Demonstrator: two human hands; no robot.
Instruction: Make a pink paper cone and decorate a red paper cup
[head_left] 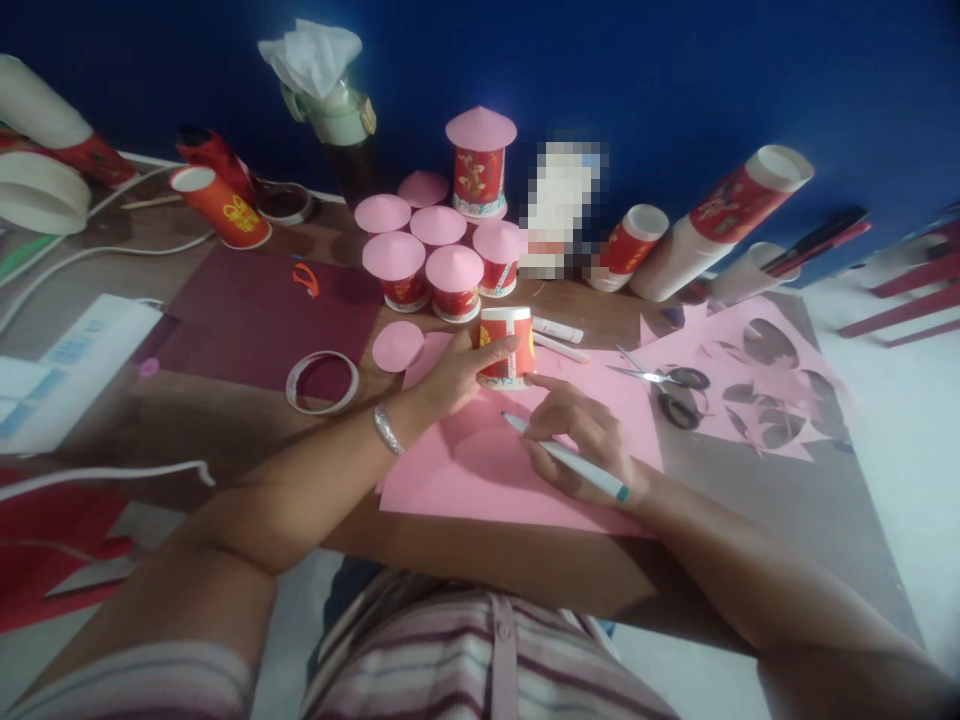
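My left hand (466, 372) is closed round a red and white paper cup (496, 372), its thumb across the cup's side. Green marks show along the cup's lower rim. In my right hand (581, 440) I hold a white marker (577, 466) with a green end, its tip pointing up and left just below the cup. One right fingertip reaches close to the cup; whether it touches I cannot tell. Both hands are above a pink paper sheet (465, 490). A small pink paper disc (398, 346) lies left of my left hand.
Several red cups with pink cone tops (454, 270) stand behind the hands. Scissors (667, 380) lie to the right beside cut pink paper (720, 340). A tape roll (322, 383) is at left, near orange clippers (304, 279). Stacked paper cups (686, 245) stand at back right.
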